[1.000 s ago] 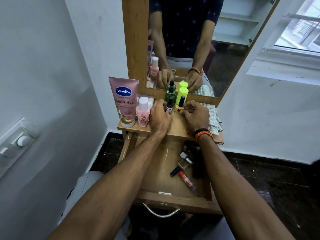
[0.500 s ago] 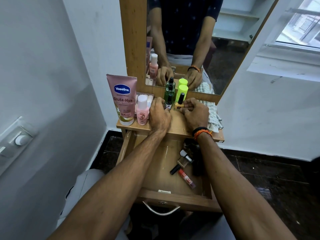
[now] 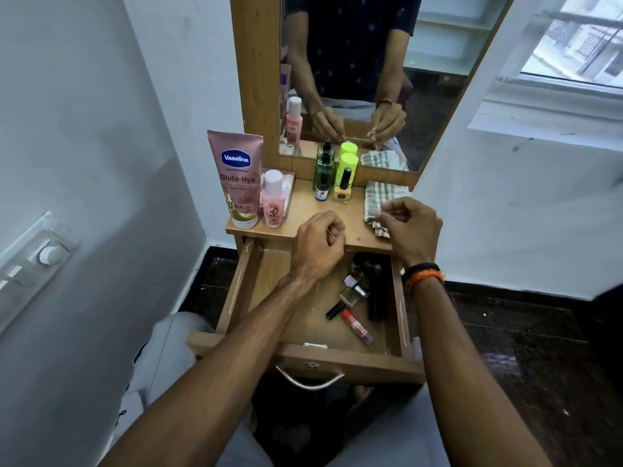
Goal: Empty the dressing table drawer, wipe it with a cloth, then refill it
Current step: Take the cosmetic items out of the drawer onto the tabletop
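Presently, your left hand (image 3: 318, 246) hung loosely curled and empty over the back of the open wooden drawer (image 3: 305, 355); your right hand (image 3: 409, 227) was curled with fingertips pinched together beside the folded green-checked cloth (image 3: 384, 193) on the wooden tabletop (image 3: 323, 219), though whether it gripped anything could not be told. Emptying was unfinished; a small glass nail-polish bottle (image 3: 354, 291), a black cylindrical tube (image 3: 335, 310), a red-capped clear tube (image 3: 356, 326) and dark items remained in the drawer's right half. Judged light, rigid and smooth, these would likely roll; you should have pinched each at mid-body; the glass bottle was probably fragile; the cloth was soft and would gather anywhere.
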{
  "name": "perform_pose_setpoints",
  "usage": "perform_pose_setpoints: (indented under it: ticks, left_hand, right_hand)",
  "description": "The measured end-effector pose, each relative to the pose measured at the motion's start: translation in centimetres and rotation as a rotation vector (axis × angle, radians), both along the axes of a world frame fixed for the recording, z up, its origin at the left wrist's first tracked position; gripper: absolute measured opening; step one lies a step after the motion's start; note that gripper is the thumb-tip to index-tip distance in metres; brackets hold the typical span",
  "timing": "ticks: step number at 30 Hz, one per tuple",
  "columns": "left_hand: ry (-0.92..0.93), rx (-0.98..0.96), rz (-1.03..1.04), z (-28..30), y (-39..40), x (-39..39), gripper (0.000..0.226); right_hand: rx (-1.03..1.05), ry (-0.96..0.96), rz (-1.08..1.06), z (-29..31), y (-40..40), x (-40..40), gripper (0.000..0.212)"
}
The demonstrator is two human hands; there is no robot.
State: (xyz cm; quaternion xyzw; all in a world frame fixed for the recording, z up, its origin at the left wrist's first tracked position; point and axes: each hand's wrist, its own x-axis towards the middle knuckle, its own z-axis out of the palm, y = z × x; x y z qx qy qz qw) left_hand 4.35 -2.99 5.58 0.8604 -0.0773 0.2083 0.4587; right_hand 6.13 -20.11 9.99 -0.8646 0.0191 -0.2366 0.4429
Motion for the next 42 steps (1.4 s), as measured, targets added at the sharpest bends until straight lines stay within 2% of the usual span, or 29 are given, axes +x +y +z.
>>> perform_pose_setpoints:
  ticks: [3,7,10,13,19,23,32,36,42]
  left_hand:
    - [0.152,-0.003,-0.121,-0.9,0.2,-1.6,0.009]
    - [0.360,0.065,-0.173,-2.0,0.2,-2.7,0.004]
    - [0.484,0.129,-0.190,-2.6,-0.1,-3.1,0.008]
    - [0.592,0.206,-0.198,-2.9,-0.4,-3.3,0.014]
    - [0.715,0.283,-0.167,-3.4,-0.4,-3.9,0.015]
    - [0.750,0.406,-0.169,-3.5,-0.6,-4.5,0.021]
    - [0.739,0.538,-0.164,-3.7,-0.9,-4.7,0.024]
    - [0.719,0.482,-0.156,-3.5,-0.4,-4.6,0.020]
    - [0.695,0.117,-0.153,-4.2,0.8,-4.0,0.012]
  right_hand:
    - [0.032,0.080,-0.016,-0.5,-1.4,-3.1,0.012]
    - [-0.011,0.235,-0.010,-2.3,-2.2,-6.7,0.013]
    - [-0.154,0.383,0.012,-3.8,-2.1,-8.4,0.018]
    - [-0.327,0.502,0.060,-4.7,-1.5,-9.2,0.014]
    - [-0.625,0.582,0.162,-5.8,0.9,-10.2,0.009]
    - [-0.696,0.616,0.187,-6.7,1.6,-10.5,0.033]
    - [-0.816,0.671,0.276,-6.4,1.7,-9.9,0.035]
    - [-0.757,0.652,0.246,-6.4,1.6,-10.2,0.039]
    - [-0.604,0.632,0.174,-6.0,0.6,-10.3,0.020]
